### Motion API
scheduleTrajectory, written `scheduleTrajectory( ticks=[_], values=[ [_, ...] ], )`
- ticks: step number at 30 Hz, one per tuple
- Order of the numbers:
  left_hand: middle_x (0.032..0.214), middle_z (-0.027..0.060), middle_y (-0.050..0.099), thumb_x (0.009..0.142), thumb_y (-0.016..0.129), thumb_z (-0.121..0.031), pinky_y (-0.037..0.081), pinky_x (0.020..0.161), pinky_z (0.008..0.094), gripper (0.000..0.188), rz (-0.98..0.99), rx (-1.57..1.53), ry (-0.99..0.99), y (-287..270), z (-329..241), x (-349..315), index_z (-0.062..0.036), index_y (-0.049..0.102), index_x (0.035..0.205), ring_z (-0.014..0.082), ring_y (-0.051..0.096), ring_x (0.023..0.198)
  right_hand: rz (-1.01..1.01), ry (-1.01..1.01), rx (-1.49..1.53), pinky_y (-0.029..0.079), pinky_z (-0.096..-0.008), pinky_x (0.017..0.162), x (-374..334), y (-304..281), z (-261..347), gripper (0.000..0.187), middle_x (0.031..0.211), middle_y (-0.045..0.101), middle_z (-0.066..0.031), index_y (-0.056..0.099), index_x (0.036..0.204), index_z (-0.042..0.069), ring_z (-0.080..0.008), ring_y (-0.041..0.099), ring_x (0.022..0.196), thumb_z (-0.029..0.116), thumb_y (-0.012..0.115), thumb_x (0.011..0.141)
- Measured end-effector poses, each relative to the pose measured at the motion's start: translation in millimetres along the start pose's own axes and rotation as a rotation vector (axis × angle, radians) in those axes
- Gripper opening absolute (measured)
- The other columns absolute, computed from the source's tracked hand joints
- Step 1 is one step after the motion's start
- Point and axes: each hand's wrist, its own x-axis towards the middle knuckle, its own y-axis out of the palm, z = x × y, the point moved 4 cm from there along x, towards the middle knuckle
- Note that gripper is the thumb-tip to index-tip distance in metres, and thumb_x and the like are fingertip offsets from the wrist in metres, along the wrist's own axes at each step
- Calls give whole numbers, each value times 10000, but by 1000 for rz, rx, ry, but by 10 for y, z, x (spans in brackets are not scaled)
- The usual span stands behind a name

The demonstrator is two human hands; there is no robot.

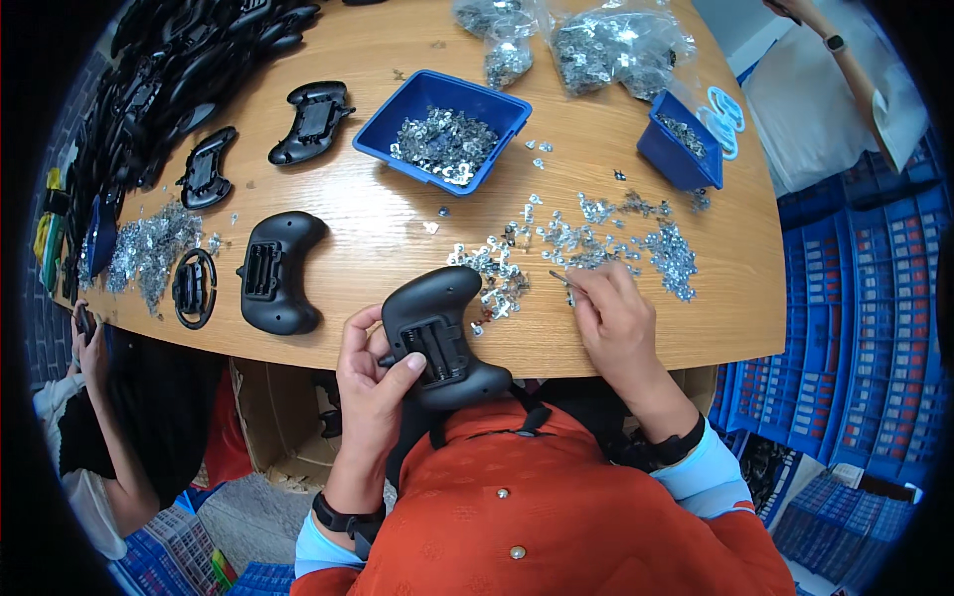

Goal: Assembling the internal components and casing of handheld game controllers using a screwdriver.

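Note:
My left hand [376, 382] is closed around a black game controller shell [432, 343], its battery compartment facing up and my thumb on the compartment's edge. To the right, my right hand [614, 316] pinches a thin pointed tool [560, 277]; most of it is hidden by the fingers, so its exact kind does not show. The tip is just over the table beside scattered small metal contact pieces [497, 270]. Another spread of silvery pieces [672, 260] lies beyond that hand. A second black controller shell [278, 273] rests on the table left of my left hand.
A blue bin [368, 139] of metal pieces stands mid-table, a smaller blue bin [661, 149] at right. Bagged pieces [606, 50] lie at the back. Black shells [169, 79] are heaped far left. Co-workers' hands [91, 348] show at left and upper right.

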Motion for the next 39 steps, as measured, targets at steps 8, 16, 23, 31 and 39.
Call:
scheduleTrajectory(
  ticks=[8, 16, 23, 31, 39],
  values=[
    [1109, 153, 627, 800, 648, 21, 556, 827, 303, 552, 1, -18, -5, 13, -8, 4, -14, 367, 1274, 164, 631, 972, 136, -127, 138, 498, -346, 532, 71, 207, 323, 183, 827, 544, -67, 621, 944, 68, -244, 611, 634, 51, 676, 770],
    [1102, 144, 633, 794, 632, 51, 546, 839, 294, 553, 5, -42, -16, -6, 29, 3, -12, 370, 1277, 157, 632, 971, 142, -24, 81, 502, -360, 547, 40, 150, 194, 147, 829, 556, -80, 609, 918, 61, -257, 619, 654, 42, 656, 781],
    [1103, 143, 632, 795, 633, 51, 545, 844, 293, 553, 9, -39, -7, -8, 6, 7, -8, 370, 1277, 158, 633, 976, 83, -37, 131, 511, -361, 575, 43, 103, 219, 148, 854, 577, -77, 619, 915, 58, -259, 627, 681, 20, 644, 774],
    [1101, 145, 632, 800, 634, 46, 545, 826, 286, 543, -87, 18, 68, -131, -91, -20, -13, 374, 1273, 157, 635, 964, 266, -260, 258, 499, -328, 544, 37, 269, 524, 200, 842, 563, -62, 636, 951, 60, -218, 626, 672, 49, 685, 757],
    [1108, 143, 624, 812, 625, 43, 548, 813, 272, 516, -215, 87, 145, -322, -230, -76, -8, 382, 1264, 154, 633, 959, 334, -486, 67, 455, -305, 498, -59, 243, 630, 293, 817, 546, -46, 640, 1066, 46, -191, 573, 603, 172, 658, 802]
  ],
)
